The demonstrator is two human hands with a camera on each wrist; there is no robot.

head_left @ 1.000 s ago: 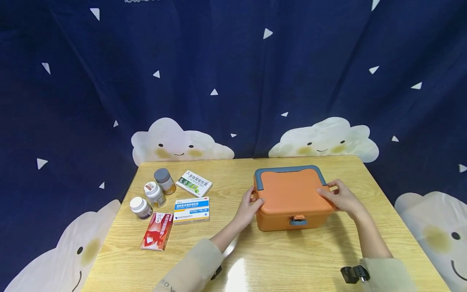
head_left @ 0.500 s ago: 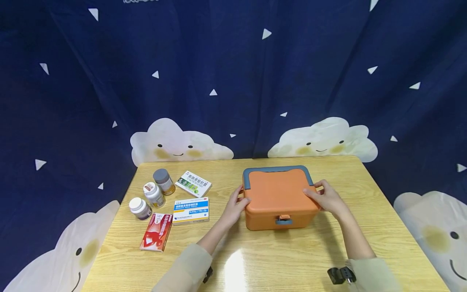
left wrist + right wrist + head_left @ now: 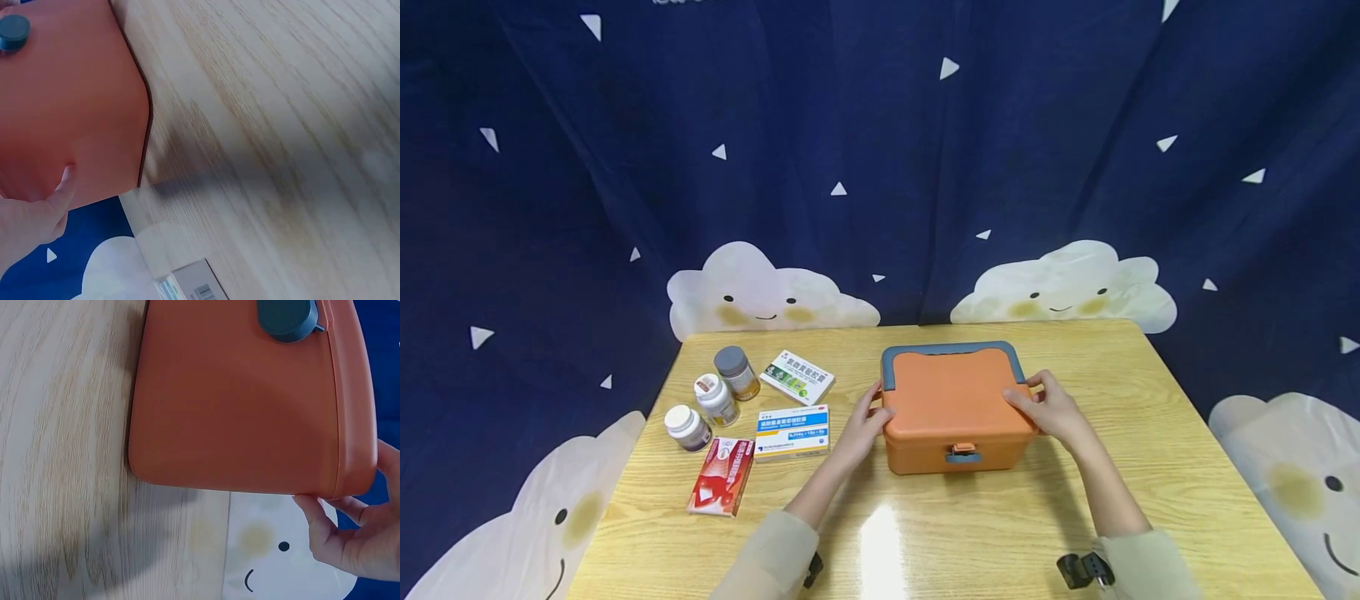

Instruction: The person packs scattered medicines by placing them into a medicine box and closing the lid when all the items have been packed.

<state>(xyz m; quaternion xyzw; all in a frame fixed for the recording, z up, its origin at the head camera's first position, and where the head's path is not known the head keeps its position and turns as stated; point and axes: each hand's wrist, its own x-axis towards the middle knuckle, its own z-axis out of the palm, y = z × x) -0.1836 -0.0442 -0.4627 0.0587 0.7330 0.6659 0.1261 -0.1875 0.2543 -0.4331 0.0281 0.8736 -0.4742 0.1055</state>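
Observation:
An orange storage box [image 3: 956, 392] with a blue-grey handle and front latch stands on the table, its lid down. My left hand [image 3: 856, 432] grips its left side, thumb on the lid's edge. On the opposite side my right hand [image 3: 1060, 412] holds the box with the thumb over the lid's corner and fingers beneath the rim. In the left wrist view, one digit of the left hand [image 3: 31, 219] presses the orange wall. The right wrist view has the right hand [image 3: 359, 531] at the lid's corner. Most of the left fingers are hidden.
Left on the wooden table [image 3: 970, 533] stand a grey-capped bottle [image 3: 737, 372] and two white-capped bottles, one of them a dark-labelled bottle [image 3: 688, 428]. Beside them lie a red medicine box [image 3: 722, 477], a blue-and-white box [image 3: 792, 432] and a green-and-white box [image 3: 797, 377]. A dark curtain hangs behind.
Both hands have shifted the orange storage box leftward across the table, closer to the medicine boxes, keeping the same hold. The bottles and medicine boxes have stayed put.

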